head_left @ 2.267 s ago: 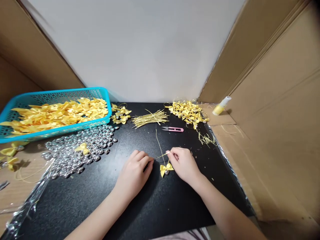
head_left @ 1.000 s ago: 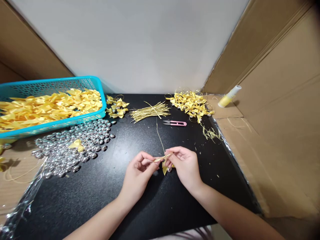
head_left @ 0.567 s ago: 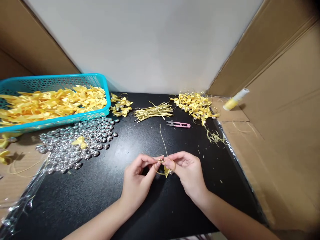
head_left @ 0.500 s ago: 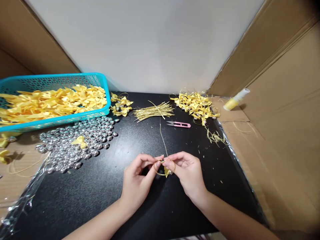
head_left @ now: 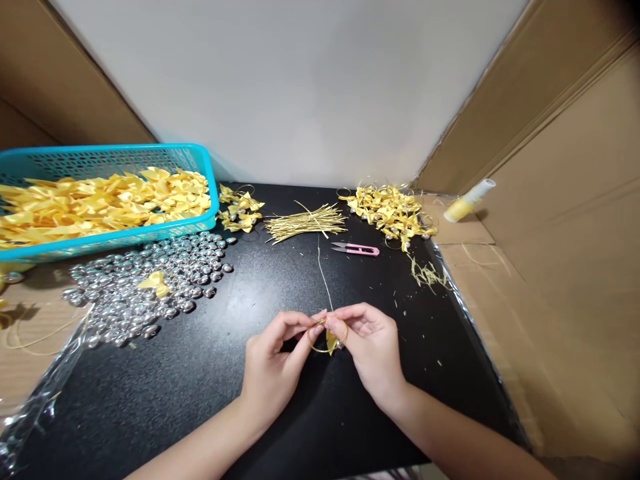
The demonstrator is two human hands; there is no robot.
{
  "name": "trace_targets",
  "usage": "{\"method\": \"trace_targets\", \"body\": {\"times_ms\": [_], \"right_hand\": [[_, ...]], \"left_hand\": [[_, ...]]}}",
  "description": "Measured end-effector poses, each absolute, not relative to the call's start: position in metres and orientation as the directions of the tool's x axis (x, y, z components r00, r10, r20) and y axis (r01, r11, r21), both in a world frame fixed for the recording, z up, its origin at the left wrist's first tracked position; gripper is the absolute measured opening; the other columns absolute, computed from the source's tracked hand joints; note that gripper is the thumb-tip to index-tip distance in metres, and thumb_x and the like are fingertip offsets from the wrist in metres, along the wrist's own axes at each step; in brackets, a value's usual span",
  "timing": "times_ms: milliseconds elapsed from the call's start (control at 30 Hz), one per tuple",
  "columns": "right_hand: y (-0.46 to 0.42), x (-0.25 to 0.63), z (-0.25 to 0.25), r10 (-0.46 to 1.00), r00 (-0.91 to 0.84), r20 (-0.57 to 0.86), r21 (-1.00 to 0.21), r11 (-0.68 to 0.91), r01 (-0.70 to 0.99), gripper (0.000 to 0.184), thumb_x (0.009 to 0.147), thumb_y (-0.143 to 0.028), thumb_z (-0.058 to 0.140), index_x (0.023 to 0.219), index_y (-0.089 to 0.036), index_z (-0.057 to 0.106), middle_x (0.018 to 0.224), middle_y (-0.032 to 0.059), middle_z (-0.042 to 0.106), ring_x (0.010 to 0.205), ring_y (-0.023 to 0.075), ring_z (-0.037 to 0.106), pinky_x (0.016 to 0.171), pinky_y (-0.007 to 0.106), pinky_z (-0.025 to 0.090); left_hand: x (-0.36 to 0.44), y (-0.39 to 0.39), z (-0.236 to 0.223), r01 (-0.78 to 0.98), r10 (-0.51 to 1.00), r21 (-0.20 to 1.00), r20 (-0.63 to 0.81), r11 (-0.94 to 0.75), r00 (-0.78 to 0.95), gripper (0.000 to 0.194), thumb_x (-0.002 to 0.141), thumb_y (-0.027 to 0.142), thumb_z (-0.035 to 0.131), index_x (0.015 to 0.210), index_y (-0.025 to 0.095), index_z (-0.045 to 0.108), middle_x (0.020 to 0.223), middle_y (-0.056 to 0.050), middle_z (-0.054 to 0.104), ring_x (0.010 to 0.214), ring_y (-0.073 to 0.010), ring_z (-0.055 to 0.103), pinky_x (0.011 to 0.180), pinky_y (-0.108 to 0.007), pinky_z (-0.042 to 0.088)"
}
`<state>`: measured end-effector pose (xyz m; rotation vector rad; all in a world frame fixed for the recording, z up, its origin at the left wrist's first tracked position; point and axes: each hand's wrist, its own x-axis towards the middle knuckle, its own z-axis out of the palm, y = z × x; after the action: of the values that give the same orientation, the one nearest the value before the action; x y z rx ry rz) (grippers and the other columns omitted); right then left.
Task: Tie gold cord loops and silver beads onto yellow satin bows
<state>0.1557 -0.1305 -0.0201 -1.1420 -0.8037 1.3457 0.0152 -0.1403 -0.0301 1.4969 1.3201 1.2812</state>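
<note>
My left hand [head_left: 280,360] and my right hand [head_left: 370,347] meet over the black work surface, thumbs and forefingers pinched on a gold cord [head_left: 320,349] bent into a loop. The exact crossing of the cord is hidden by my fingertips. Just under them, partly covered by my right thumb, is a yellow bow [head_left: 331,341] with a small silver bell. A thin thread [head_left: 324,275] runs from near my fingers back toward a bundle of gold cords [head_left: 305,223]. Pink-handled thread snips [head_left: 356,249] lie beyond my right hand.
A turquoise basket [head_left: 213,193] heaped with yellow bows stands at left, with many silver bells [head_left: 150,287] before it. Bows with bells lie in a pile [head_left: 387,210] at back right and a smaller group [head_left: 239,210] near the basket. Cord scraps [head_left: 427,275] and a thread spool [head_left: 467,201] are at right.
My hands came together from either side of the bow; the cord, first stretched between them, is now bent into a loop. Over the last half second the hands barely move.
</note>
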Motion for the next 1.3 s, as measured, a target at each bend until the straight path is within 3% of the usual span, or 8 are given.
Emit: {"method": "trace_targets", "body": {"times_ms": [267, 533, 733, 1133, 1300], "right_hand": [[-0.1308, 0.1521, -0.0227, 0.979, 0.144, -0.145, -0.959, -0.103, -0.263, 0.014, 0.067, -0.025, 0.081, 0.07, -0.017, 0.069, 0.074, 0.005, 0.075, 0.072, 0.0193, 0.073, 0.071, 0.03, 0.061], [-0.1304, 0.1513, -0.023, 0.985, 0.173, -0.029, -0.99, -0.005, -0.139, 0.007, 0.07, -0.018, 0.077, 0.069, -0.017, 0.07, 0.074, 0.0045, 0.074, 0.07, 0.0185, 0.073, 0.066, 0.028, 0.061], [-0.1304, 0.1518, -0.0255, 0.986, 0.168, 0.016, -0.997, 0.029, -0.074, 0.005, 0.073, -0.016, 0.075, 0.071, -0.017, 0.07, 0.076, 0.0043, 0.074, 0.072, 0.0182, 0.072, 0.066, 0.027, 0.06], [-0.1313, 0.1534, -0.0263, 0.994, 0.106, -0.024, -0.986, -0.006, -0.167, 0.008, 0.074, -0.018, 0.075, 0.072, -0.018, 0.067, 0.077, 0.0031, 0.072, 0.075, 0.0164, 0.071, 0.067, 0.025, 0.058], [-0.1279, 0.1597, -0.0281, 0.993, 0.058, 0.102, -0.993, 0.099, 0.06, 0.011, 0.076, -0.02, 0.074, 0.086, -0.018, 0.07, 0.084, 0.0035, 0.066, 0.076, 0.0145, 0.063, 0.068, 0.026, 0.053]], "left_hand": [[0.0148, -0.1385, -0.0288, 0.249, 0.986, 0.957, 0.164, -0.151, -0.033, 0.005, 0.083, 0.02, 0.066, 0.083, 0.02, 0.061, 0.086, -0.005, 0.078, 0.085, -0.0223, 0.075, 0.071, -0.026, 0.062], [0.0139, -0.1393, -0.0304, 0.268, 0.984, 0.948, 0.18, -0.172, -0.004, 0.008, 0.083, 0.018, 0.067, 0.086, 0.022, 0.061, 0.091, -0.003, 0.078, 0.083, -0.017, 0.075, 0.072, -0.019, 0.06], [0.0126, -0.1398, -0.029, 0.311, 0.979, 0.93, 0.202, -0.198, 0.018, 0.01, 0.083, 0.018, 0.068, 0.089, 0.021, 0.061, 0.089, -0.002, 0.077, 0.079, -0.0167, 0.075, 0.071, -0.021, 0.061], [0.0117, -0.1372, -0.0256, 0.36, 0.961, 0.894, 0.275, -0.265, 0.024, 0.006, 0.086, 0.015, 0.063, 0.089, 0.02, 0.061, 0.081, 0.0, 0.075, 0.073, -0.0119, 0.074, 0.067, -0.014, 0.057], [0.0103, -0.1374, -0.028, 0.349, 0.96, 0.897, 0.278, -0.273, 0.037, 0.008, 0.087, 0.016, 0.062, 0.093, 0.02, 0.06, 0.083, 0.0, 0.075, 0.073, -0.0111, 0.073, 0.067, -0.014, 0.056]]}}
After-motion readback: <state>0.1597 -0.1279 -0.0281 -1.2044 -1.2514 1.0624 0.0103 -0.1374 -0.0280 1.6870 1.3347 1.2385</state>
